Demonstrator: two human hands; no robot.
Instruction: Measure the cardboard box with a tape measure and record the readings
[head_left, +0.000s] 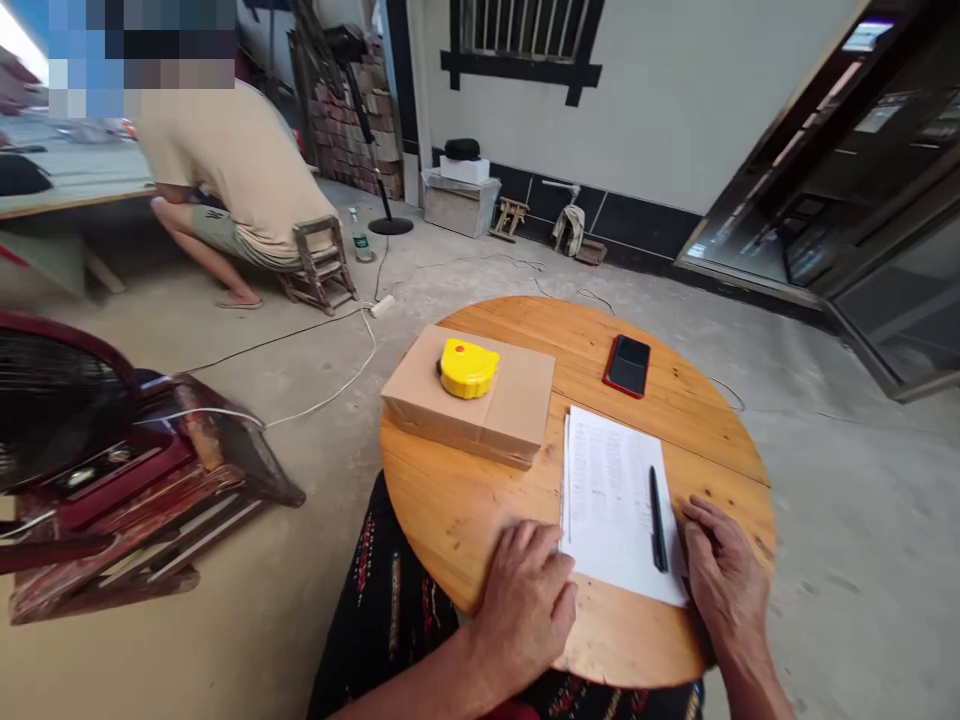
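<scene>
Tape measure [469, 374] looks glossy plastic, the box [517, 395] matt cardboard, the sheets [611, 500] paper, the tabletop [465, 520] smooth wood.

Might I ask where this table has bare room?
Between the cardboard box and phone; between box and left hand; right of the paper, beyond the right hand. Crowded: the paper, bearing a pen, flanked by both hands.

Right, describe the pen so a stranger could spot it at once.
Find the round wooden table. On it lies white printed paper, and the pen rests lengthwise on that, near the right edge. It is slim and black, unlike the broad, red-edged smartphone farther back.
</scene>
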